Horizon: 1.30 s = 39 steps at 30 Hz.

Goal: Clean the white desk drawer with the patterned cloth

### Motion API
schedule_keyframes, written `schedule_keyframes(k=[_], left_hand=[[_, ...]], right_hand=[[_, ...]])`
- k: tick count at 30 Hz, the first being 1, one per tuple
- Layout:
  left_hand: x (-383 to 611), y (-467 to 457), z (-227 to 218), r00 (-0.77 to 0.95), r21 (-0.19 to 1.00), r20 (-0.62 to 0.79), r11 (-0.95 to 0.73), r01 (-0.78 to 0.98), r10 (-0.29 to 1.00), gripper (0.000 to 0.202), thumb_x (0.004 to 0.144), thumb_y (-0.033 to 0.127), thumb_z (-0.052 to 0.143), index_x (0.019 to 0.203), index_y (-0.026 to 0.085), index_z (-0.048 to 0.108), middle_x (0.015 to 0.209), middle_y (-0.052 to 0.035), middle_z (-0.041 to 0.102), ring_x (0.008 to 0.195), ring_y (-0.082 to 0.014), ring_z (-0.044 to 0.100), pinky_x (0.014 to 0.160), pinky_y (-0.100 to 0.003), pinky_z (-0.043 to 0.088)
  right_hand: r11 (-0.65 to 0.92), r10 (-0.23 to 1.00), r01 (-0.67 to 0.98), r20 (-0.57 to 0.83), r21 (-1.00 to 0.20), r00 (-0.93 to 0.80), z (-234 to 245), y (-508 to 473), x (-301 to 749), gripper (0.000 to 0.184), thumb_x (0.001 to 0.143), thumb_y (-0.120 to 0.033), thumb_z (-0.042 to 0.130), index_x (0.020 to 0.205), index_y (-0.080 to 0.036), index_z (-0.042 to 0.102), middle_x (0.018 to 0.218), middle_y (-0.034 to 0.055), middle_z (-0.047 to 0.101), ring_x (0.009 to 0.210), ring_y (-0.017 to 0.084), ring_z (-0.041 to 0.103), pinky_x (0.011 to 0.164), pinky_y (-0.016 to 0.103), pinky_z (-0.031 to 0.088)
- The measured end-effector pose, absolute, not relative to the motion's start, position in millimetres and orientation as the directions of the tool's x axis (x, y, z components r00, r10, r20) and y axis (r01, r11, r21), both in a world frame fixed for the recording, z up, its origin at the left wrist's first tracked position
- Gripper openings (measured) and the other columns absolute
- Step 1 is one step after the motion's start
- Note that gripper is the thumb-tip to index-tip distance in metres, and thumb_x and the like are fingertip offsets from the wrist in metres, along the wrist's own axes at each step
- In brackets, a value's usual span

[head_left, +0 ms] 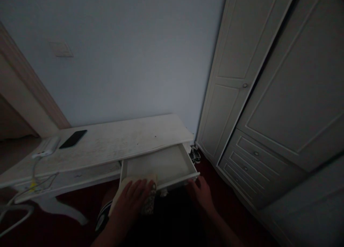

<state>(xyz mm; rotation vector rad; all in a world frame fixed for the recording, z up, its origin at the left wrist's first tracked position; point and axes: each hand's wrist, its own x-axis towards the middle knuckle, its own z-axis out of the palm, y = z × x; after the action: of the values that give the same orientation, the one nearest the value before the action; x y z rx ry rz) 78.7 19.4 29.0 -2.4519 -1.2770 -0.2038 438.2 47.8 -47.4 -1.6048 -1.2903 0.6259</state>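
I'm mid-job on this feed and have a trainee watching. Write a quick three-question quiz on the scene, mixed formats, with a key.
1. Multiple choice: what does the left hand rest on?
a) a silver metal spoon
b) a cream cloth with a dark-patterned part
c) a red glass bottle

2. True or false: the white rectangular drawer is pulled open, with the right hand at its right front corner.

3. Fill in the blank: the dark, flat, rectangular phone lies on top of the ____.

Key: 1. b; 2. true; 3. long white table.
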Motion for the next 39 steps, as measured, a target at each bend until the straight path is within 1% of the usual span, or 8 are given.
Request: schedule_keyframes(k=[5, 9, 15, 20, 25, 28, 32, 39], left_hand=[[65, 15, -3, 0.659, -0.457, 0.500, -0.476, 0.752, 0.562, 0.065, 0.097, 0.022, 0.052, 0.160, 0.035, 0.040, 0.147, -0.0032, 0.059, 0.129, -0.0281, 0.054, 0.121, -0.051, 0.033], [72, 15, -12, 0.617, -0.458, 0.511, -0.418, 0.785, 0.598, 0.065, 0.097, 0.029, 0.057, 0.159, 0.037, 0.040, 0.143, -0.0071, 0.061, 0.128, -0.0329, 0.056, 0.115, -0.057, 0.040], [83, 12, -6, 0.533, -0.401, 0.423, -0.376, 0.836, 0.733, 0.074, 0.091, 0.010, 0.056, 0.158, 0.037, 0.043, 0.141, -0.0091, 0.065, 0.124, -0.0321, 0.063, 0.110, -0.054, 0.048], [79, 26, 41, 0.497, -0.143, 0.081, -0.483, 0.864, 0.864, 0.088, 0.077, 0.000, 0.055, 0.159, 0.029, 0.042, 0.142, -0.0106, 0.066, 0.116, -0.0269, 0.070, 0.100, -0.041, 0.055], [80, 62, 104, 0.292, 0.222, -0.080, -0.269, 0.937, 0.953, 0.059, 0.086, 0.016, 0.054, 0.144, 0.028, 0.055, 0.129, -0.0073, 0.075, 0.116, -0.0264, 0.071, 0.096, -0.034, 0.053], [98, 74, 117, 0.209, 0.285, -0.009, -0.198, 0.938, 0.978, 0.058, 0.089, 0.023, 0.053, 0.147, 0.025, 0.053, 0.128, -0.0096, 0.075, 0.117, -0.0290, 0.070, 0.097, -0.036, 0.051], [144, 72, 102, 0.500, 0.331, -0.104, -0.444, 0.832, 0.859, 0.062, 0.084, 0.022, 0.059, 0.145, 0.028, 0.055, 0.146, -0.0071, 0.065, 0.132, -0.0271, 0.062, 0.111, -0.036, 0.045], [236, 91, 86, 0.572, 0.335, -0.167, -0.499, 0.799, 0.803, 0.040, 0.090, 0.037, 0.056, 0.126, 0.024, 0.066, 0.121, -0.0118, 0.076, 0.111, -0.0317, 0.072, 0.094, -0.041, 0.054]], right_hand=[[0.006, 0.935, 0.452, 0.166, -0.892, 0.314, -50, 48, 439, 0.050, 0.086, -0.065, 0.064, 0.109, -0.021, 0.073, 0.111, 0.0106, 0.074, 0.105, 0.031, 0.069, 0.094, 0.039, 0.050], [0.005, 0.938, 0.449, 0.160, -0.893, 0.308, -48, 47, 438, 0.052, 0.087, -0.064, 0.063, 0.114, -0.021, 0.074, 0.113, 0.0108, 0.074, 0.106, 0.030, 0.068, 0.095, 0.038, 0.050], [0.019, 0.933, 0.458, 0.180, -0.888, 0.310, -51, 49, 439, 0.053, 0.085, -0.065, 0.063, 0.111, -0.020, 0.074, 0.111, 0.0113, 0.074, 0.105, 0.031, 0.068, 0.095, 0.038, 0.050], [-0.006, 0.935, 0.451, 0.155, -0.893, 0.318, -60, 52, 441, 0.050, 0.086, -0.063, 0.064, 0.110, -0.020, 0.074, 0.111, 0.0109, 0.074, 0.104, 0.031, 0.069, 0.094, 0.038, 0.051], [0.011, 0.933, 0.455, 0.172, -0.891, 0.315, -61, 53, 442, 0.051, 0.085, -0.064, 0.064, 0.109, -0.020, 0.075, 0.113, 0.0108, 0.074, 0.107, 0.031, 0.068, 0.096, 0.037, 0.050], [0.012, 0.938, 0.455, 0.168, -0.890, 0.304, -58, 51, 442, 0.051, 0.086, -0.063, 0.063, 0.111, -0.020, 0.075, 0.112, 0.0106, 0.074, 0.106, 0.030, 0.068, 0.095, 0.037, 0.050], [0.012, 0.938, 0.450, 0.166, -0.893, 0.305, -55, 50, 440, 0.050, 0.086, -0.060, 0.062, 0.113, -0.020, 0.074, 0.112, 0.0110, 0.073, 0.106, 0.030, 0.067, 0.096, 0.037, 0.050], [0.021, 0.934, 0.437, 0.174, -0.899, 0.313, -52, 50, 438, 0.041, 0.084, -0.055, 0.063, 0.106, -0.022, 0.073, 0.107, 0.0103, 0.074, 0.102, 0.031, 0.068, 0.092, 0.038, 0.051]])
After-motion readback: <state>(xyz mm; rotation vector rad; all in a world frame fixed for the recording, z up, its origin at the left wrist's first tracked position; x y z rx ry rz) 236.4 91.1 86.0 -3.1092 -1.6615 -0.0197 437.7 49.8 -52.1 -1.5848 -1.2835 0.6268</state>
